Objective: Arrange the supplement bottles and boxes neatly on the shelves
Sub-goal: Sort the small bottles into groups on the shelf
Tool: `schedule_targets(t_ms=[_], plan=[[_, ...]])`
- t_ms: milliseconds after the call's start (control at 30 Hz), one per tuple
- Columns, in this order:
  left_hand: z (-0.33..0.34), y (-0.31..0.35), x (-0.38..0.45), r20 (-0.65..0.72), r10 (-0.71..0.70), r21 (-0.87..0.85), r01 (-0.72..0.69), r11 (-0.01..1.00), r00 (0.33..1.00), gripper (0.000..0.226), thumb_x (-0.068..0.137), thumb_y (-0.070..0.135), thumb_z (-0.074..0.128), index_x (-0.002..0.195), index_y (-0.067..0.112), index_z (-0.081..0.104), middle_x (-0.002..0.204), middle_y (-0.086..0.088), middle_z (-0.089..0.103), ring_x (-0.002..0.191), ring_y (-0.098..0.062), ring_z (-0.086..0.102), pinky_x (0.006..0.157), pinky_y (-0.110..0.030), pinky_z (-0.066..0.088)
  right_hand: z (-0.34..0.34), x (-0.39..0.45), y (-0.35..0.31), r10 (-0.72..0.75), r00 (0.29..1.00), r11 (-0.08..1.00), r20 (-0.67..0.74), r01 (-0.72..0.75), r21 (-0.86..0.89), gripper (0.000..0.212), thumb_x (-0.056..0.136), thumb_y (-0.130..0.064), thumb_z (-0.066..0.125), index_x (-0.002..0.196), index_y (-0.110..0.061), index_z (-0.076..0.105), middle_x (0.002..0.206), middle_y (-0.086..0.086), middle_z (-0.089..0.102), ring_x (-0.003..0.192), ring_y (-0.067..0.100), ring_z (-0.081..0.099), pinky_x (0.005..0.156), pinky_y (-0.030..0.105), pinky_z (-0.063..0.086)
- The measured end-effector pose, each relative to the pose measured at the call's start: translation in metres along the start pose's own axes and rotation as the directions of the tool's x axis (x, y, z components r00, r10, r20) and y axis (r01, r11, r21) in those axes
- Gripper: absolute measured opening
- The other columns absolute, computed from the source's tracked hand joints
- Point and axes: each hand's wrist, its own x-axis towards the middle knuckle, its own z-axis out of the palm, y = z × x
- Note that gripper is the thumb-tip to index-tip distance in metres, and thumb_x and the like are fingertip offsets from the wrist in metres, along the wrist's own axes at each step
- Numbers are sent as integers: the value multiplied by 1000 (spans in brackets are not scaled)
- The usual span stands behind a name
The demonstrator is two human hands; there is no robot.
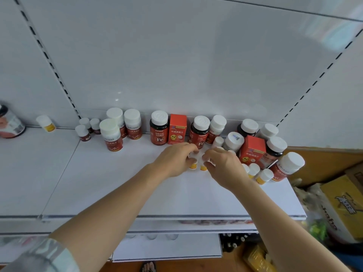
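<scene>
On the white shelf (117, 183) my left hand (174, 160) grips a small white bottle with a yellow label (193, 165). Right beside it my right hand (222, 163) grips a second small yellow-labelled bottle (203, 167). Behind the hands stand two dark Fe bottles (159, 128) (200, 132) with an orange box (177, 128) between them. Three red-labelled white-capped bottles (112, 135) stand to the left, with three small red bottles (83, 132) beyond them. A crowded group at the right holds another orange box (252, 152), several bottles and small yellow-labelled bottles (264, 176).
A lone small yellow-labelled bottle (46, 123) and a round tin (10, 124) stand on the neighbouring shelf at the left. Lower shelves (167, 250) lie below. A yellow cardboard box (341, 207) and bags sit on the floor at the right.
</scene>
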Motion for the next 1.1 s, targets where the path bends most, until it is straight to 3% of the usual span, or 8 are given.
schedule_targets(t_ms=[233,633,867,1100], plan=[[-37,-10,-41,-136,-93,-28,90,996,986,29,90,36,65,118,31,60,110,13,63,86,-6,58,79,-32,51,-5,7,-40,-133,989,983,-62,140,119,20,84,-9,71,104,-10,73,99,-1,70,80,16,63,72,28,51],[-125,-80,-154,-293,-222,-54,216,975,930,25,89,37,66,114,32,63,92,18,59,76,5,56,76,-26,51,38,44,-174,-360,931,919,-57,365,147,19,84,-9,71,103,-9,72,98,0,70,78,16,62,71,33,54],[-193,-156,-214,-308,-256,-33,259,965,916,23,89,36,64,112,33,60,96,20,59,80,0,58,76,-31,52,86,75,-283,-332,941,934,-58,337,116,20,85,-11,68,105,-11,71,102,0,68,81,21,64,71,37,54],[-232,-223,-247,-321,-340,-27,350,936,884,17,90,33,62,106,33,58,97,12,66,87,-9,62,76,-37,54,128,109,-349,-255,966,966,-44,257,32,23,89,-15,63,111,-12,70,108,0,70,99,25,62,78,39,54]])
